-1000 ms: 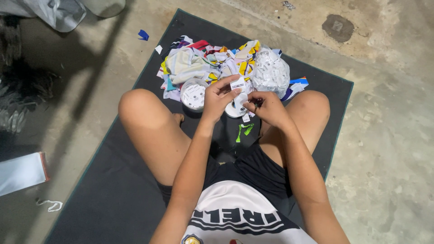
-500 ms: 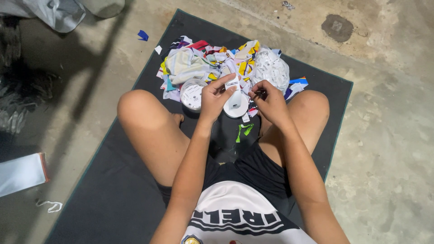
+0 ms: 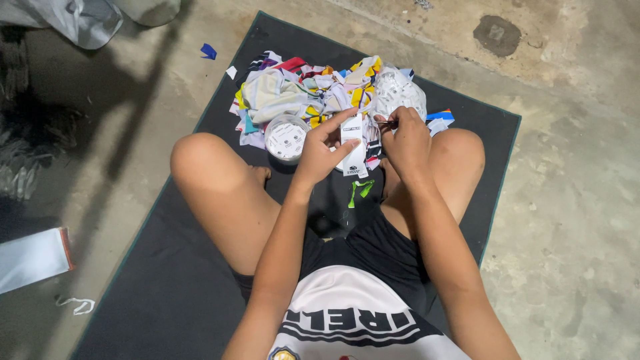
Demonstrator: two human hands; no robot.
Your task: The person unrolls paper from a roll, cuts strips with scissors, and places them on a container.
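Observation:
I sit cross-legged on a dark mat [image 3: 167, 287]. My left hand [image 3: 320, 150] pinches a small white fabric label [image 3: 353, 148] and holds it upright in front of me. My right hand [image 3: 403, 137] is closed beside the label's upper right edge, gripping a thin dark tool, likely small scissors; its tip touches the label. A round white tub [image 3: 286, 139] stands just left of my left hand. Behind both hands lies a heap of colourful fabric scraps [image 3: 313, 90].
A green scrap [image 3: 359, 192] lies on the mat between my legs. A crumpled white bag [image 3: 399, 92] sits at the heap's right side. Bare concrete floor surrounds the mat; a white sheet [image 3: 30, 260] lies at far left and a blue scrap [image 3: 209, 51] near the mat's corner.
Both hands have shifted slightly. The label has turned from crumpled against a round white piece to flat and upright between my fingers. My right hand has closed in on its top edge.

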